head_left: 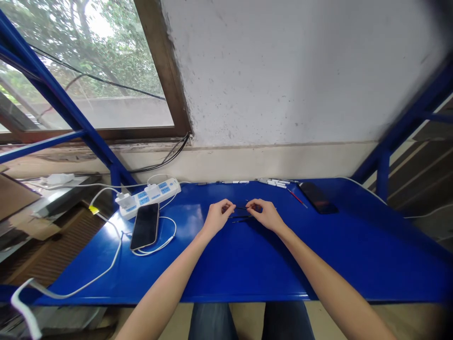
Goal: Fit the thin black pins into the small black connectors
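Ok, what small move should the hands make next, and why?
Perhaps lift the dark rod slightly: the left hand and right hand seem to pinch it between them, and other rods lie close by on the table, where they could get in the way.

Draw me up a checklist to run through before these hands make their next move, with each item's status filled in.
1. Left hand pinched at the fingertips: ok.
2. Right hand pinched likewise, facing the left one: ok.
3. Thin dark rod spanning the gap between the fingertips: ok.
4. Firmness of the grip on it: cannot tell; the fingers hide its ends.
5. Surface by the hands free of loose pieces: not ok; thin dark pieces lie on the blue table there.
6. Phone on the left apart from the hands: ok.
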The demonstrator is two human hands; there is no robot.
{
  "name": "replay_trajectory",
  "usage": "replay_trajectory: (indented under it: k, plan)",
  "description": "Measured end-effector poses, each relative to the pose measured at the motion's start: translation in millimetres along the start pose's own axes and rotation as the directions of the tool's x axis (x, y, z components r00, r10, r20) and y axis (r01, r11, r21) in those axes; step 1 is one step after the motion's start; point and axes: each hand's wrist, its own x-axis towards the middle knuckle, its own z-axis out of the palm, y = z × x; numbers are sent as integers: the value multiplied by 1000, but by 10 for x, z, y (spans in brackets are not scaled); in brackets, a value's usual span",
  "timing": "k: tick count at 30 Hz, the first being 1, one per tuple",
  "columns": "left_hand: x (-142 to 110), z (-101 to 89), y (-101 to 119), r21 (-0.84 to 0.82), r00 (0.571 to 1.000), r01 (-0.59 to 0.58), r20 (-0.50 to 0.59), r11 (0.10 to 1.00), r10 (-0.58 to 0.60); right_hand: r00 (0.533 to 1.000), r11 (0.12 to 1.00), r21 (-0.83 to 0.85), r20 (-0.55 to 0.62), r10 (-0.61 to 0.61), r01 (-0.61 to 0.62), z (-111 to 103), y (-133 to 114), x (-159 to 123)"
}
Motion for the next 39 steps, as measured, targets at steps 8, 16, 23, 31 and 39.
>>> replay_trajectory:
  k: [8,16,23,31,39]
  plan:
    - [-3,6,-77,324,988,-146,92,935,122,993,969,-228,80,-82,98,13,10,-16]
    - [-13,31,-124,414,979,-172,174,894,108,986,958,-263,149,-81,118,39,14,-15]
    - [-33,-23,-56,479,991,-132,92,868,100,960,955,-228,245,-132,189,-30,27,-48]
    - [-41,-48,14,483,998,-9,62,876,-24,945,955,-233,309,-109,186,-37,39,-54]
    - [-54,-6,42,424,999,5,42,906,-25,951,952,-239,287,-118,190,7,26,-58]
